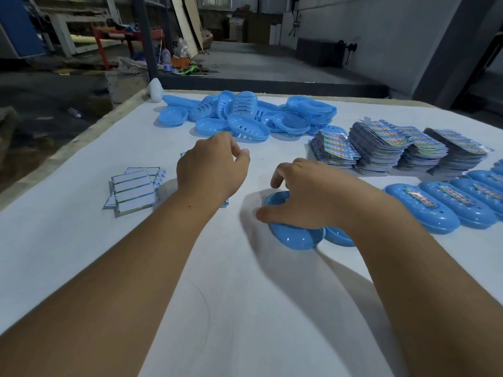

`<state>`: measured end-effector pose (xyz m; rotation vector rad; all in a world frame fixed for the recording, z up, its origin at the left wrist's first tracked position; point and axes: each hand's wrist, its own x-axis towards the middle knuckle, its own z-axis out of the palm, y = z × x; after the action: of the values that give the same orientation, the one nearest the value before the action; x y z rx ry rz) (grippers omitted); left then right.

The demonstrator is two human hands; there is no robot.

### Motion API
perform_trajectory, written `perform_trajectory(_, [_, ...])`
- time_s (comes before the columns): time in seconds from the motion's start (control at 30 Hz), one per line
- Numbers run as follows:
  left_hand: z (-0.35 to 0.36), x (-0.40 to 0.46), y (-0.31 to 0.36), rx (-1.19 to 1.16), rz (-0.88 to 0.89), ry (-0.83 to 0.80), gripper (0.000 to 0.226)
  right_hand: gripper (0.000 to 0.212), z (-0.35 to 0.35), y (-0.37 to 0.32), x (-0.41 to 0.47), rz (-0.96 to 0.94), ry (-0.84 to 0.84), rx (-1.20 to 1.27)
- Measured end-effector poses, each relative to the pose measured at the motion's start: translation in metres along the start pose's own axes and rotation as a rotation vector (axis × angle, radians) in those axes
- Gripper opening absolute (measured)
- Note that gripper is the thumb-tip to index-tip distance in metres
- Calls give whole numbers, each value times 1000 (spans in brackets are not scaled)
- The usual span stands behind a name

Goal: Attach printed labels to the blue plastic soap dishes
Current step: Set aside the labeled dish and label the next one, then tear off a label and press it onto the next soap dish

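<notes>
My right hand (pixel 307 194) grips a blue soap dish (pixel 294 238) lying upside down on the white table, thumb on its near rim and fingers over its far rim. A second blue dish (pixel 339 237) peeks out beside it under my wrist. My left hand (pixel 212 170) hovers to the left with its fingers loosely curled, and nothing shows in it. It hangs over a small pile of labels (pixel 225 204) that it mostly hides. Labelled blue dishes (pixel 424 210) lie in a row at the right.
A heap of unlabelled blue dishes (pixel 245 115) sits at the table's far side. Tall stacks of printed labels (pixel 394 148) stand at the far right. White backing papers (pixel 133 190) lie fanned at the left. The table edge (pixel 81 137) runs diagonally along the left.
</notes>
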<state>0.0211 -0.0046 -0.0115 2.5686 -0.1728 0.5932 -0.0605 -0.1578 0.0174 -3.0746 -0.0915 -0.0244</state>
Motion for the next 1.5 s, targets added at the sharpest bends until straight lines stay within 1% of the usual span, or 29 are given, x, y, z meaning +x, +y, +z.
perform_trajectory(0.2, [1,2,-3,-1,-1,7,21,66,-8,17,-2,26,-69,78])
perform_trajectory(0.37, [2,3,-5,7,2,7,22,61,-13,35,-4,63,-111,91])
perform_trajectory(0.67, [1,3,-6,6,-18,-22,21,61,-15,44,0,53,-152,95])
perform_trajectory(0.73, [2,3,-7,12,-23,-35,21,60,-13,44,2,38,-134,146])
perform_trajectory(0.83, [1,3,-9,18,-41,-48,20,57,-7,44,9,8,-50,244])
perform_trajectory(0.93, [1,5,-10,3,-65,-60,17,45,2,43,16,-29,59,280])
perform_trajectory(1.0, [1,9,-9,10,-46,-55,14,36,7,43,21,-28,112,299])
perform_trajectory(1.13, [5,37,-6,130,84,-38,18,26,12,42,26,-30,193,343])
perform_trajectory(1.3, [23,80,0,398,313,-22,39,23,15,41,29,-32,251,409])
perform_trajectory(1.4, [38,98,0,587,384,-58,48,23,15,43,30,-34,269,420])
perform_trajectory(1.47, [46,107,-2,663,404,-79,53,23,17,44,31,-42,270,420])
perform_trajectory(1.5, [48,110,-3,680,409,-82,51,23,17,45,32,-47,268,420])
